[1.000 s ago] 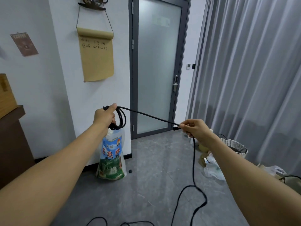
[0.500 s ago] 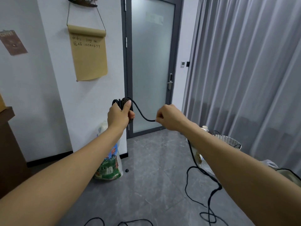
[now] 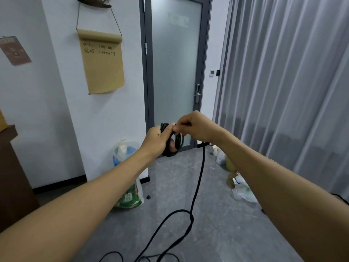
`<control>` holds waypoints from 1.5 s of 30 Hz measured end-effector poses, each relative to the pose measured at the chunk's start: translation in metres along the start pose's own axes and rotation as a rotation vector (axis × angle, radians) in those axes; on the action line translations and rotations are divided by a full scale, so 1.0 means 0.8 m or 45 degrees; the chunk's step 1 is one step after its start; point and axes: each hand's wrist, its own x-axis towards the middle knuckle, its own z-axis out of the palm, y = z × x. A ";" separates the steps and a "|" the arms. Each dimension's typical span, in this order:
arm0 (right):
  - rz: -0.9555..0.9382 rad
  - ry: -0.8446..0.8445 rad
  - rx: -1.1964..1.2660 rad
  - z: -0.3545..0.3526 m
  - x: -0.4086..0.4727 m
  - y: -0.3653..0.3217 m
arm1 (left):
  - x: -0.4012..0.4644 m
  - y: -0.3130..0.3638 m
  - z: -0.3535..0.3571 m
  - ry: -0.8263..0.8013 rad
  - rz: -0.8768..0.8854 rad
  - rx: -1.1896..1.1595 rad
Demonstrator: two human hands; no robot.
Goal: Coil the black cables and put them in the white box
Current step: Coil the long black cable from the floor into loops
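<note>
Centrally in the frame, the left hand grips a small coil of black cable, fingers wrapped round the loops. Touching it, the right hand pinches the strand, which hangs down to the grey floor at bottom centre.

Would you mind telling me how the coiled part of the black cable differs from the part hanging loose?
The coiled part is gathered in tight loops in the left hand; the loose part drops from the right hand in a single strand. The coiled part is held in the air; the loose part trails onto the floor. Both are one black cable.
</note>
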 end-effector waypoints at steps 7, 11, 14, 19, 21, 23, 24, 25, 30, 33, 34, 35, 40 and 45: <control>0.195 0.162 0.307 0.007 -0.002 0.022 | -0.004 0.012 -0.007 -0.214 -0.269 -0.409; 0.326 0.158 0.408 0.013 -0.020 0.053 | -0.006 0.002 -0.033 -0.145 -0.315 -0.453; 0.420 0.183 0.433 0.016 -0.037 0.082 | -0.004 -0.010 -0.061 -0.032 -0.355 -0.425; 0.547 0.348 0.417 0.011 -0.057 0.120 | 0.003 -0.029 -0.101 0.134 -0.425 -0.375; 0.567 0.424 0.364 0.010 -0.054 0.124 | 0.006 -0.035 -0.104 0.182 -0.434 -0.370; 0.564 0.531 0.255 0.010 -0.045 0.121 | 0.008 -0.037 -0.099 0.219 -0.430 -0.398; 0.553 0.575 0.187 0.009 -0.040 0.116 | 0.010 -0.036 -0.094 0.223 -0.423 -0.411; 0.527 0.595 0.108 0.008 -0.035 0.110 | 0.011 -0.034 -0.089 0.214 -0.416 -0.419; 0.342 0.338 -0.470 0.013 -0.017 0.076 | 0.019 -0.020 -0.058 0.147 -0.354 -0.463; 0.221 0.092 -0.664 0.021 -0.009 0.052 | 0.027 -0.017 -0.039 0.145 -0.283 -0.418; 0.181 0.026 -0.684 0.022 -0.008 0.044 | 0.029 -0.018 -0.034 0.153 -0.254 -0.373; 0.138 -0.034 -0.691 0.023 -0.006 0.038 | 0.030 -0.018 -0.030 0.164 -0.227 -0.321; -0.029 -0.169 -0.539 0.024 0.000 0.018 | 0.026 -0.014 -0.008 0.153 -0.093 -0.098; -0.060 -0.126 -0.120 0.026 -0.002 0.005 | 0.017 -0.019 0.003 0.000 -0.116 0.129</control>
